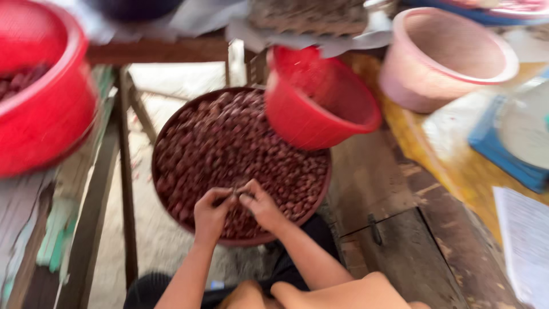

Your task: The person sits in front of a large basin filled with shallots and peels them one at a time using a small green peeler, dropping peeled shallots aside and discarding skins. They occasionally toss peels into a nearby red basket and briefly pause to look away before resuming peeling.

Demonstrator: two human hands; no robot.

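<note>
A wide dark red basin (pixel 162 137) full of small reddish-brown nuts (pixel 229 143) rests in front of me, partly on my lap. My left hand (pixel 210 214) and my right hand (pixel 260 206) meet over the near part of the pile. Both pinch one small nut between their fingertips, and the blur hides its details. An empty red plastic colander (pixel 317 106) sits tilted on the basin's far right rim.
A big red bowl (pixel 43 109) holding a few nuts stands at the left. A pink bowl (pixel 440 57) is at the upper right on a yellow surface. A blue scale (pixel 517 137) and a white paper (pixel 526 240) lie at the right. A dark wooden bench (pixel 394 229) runs alongside.
</note>
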